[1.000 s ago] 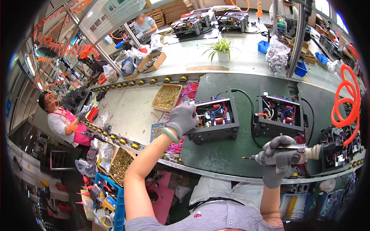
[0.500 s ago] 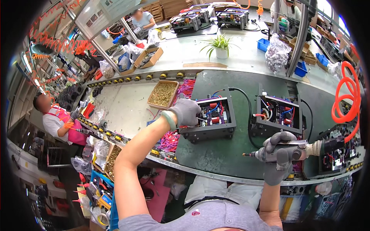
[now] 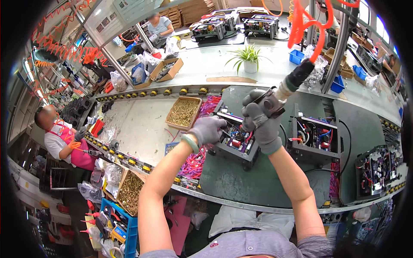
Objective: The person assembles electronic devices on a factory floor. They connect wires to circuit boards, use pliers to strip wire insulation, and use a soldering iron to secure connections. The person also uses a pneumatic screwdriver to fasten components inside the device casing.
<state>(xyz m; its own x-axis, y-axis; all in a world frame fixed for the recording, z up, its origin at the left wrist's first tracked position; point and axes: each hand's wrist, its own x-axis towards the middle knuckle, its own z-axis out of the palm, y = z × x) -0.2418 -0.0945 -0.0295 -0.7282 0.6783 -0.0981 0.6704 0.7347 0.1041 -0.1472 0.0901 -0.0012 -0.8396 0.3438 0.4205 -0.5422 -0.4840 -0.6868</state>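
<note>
My right hand, in a grey glove, grips a pneumatic screwdriver. The tool slants over an open black metal chassis holding a circuit board, wires and red components. Its tip is hidden behind the hand. An orange air hose rises from the tool's back end. At the chassis's left rim is my gloved left hand, its fingers curled together. Whatever they pinch is too small or hidden to make out. A second open chassis with a black cable stands to the right.
A box of brass-coloured screws lies left of the chassis, beside bundled pink and purple wires. Another unit stands far right. A potted plant sits on the bench beyond. A co-worker in a pink apron stands at left.
My right hand has swung the screwdriver up and left, from in front of the second chassis to over the first. The first chassis has turned slightly. My left hand stays near its left rim.
</note>
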